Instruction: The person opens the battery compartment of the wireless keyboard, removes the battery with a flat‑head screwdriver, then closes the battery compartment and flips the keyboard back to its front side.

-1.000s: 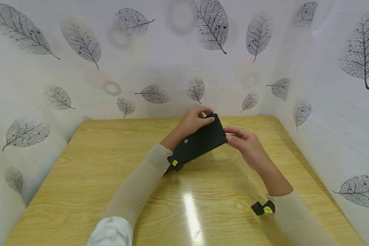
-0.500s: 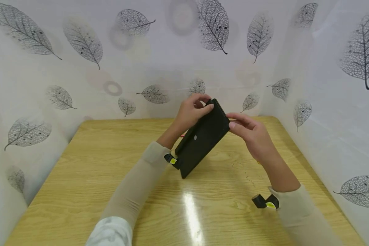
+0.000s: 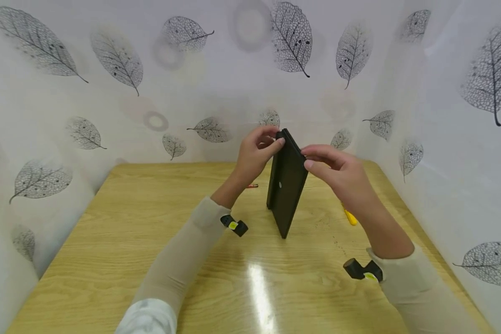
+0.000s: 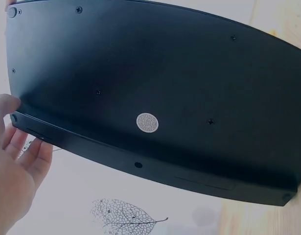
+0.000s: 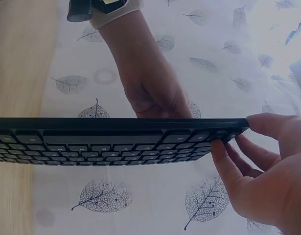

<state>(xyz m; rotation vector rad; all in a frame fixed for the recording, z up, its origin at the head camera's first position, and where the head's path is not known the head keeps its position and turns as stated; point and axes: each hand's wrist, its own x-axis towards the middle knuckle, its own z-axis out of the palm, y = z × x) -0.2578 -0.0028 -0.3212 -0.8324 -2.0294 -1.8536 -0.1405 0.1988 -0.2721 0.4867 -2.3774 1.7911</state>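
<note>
A black keyboard (image 3: 290, 185) stands steeply tilted above the table, its lower end close to the wood; I cannot tell if it touches. My left hand (image 3: 254, 153) grips the upper far corner, thumb on the underside. My right hand (image 3: 338, 171) pinches the near upper corner. The left wrist view shows the keyboard's underside (image 4: 165, 63) with several screws, a round silver sticker and a thick ridge; the left hand (image 4: 13, 171) holds it beside the ridge. In the right wrist view, rows of keys (image 5: 101, 148) face down, and the right hand (image 5: 267, 166) has its fingers on the key side.
A yellow tool-like thing (image 3: 350, 217) lies partly behind the right forearm. A small red and dark object (image 3: 252, 185) lies beyond the left wrist. Dark specks (image 3: 338, 243) dot the wooden table (image 3: 150, 208). A leaf-patterned curtain (image 3: 225, 93) surrounds its back and sides.
Both hands have raised the keyboard's upper end and swung it from a low slant to nearly upright. The red object and yellow thing have come into sight.
</note>
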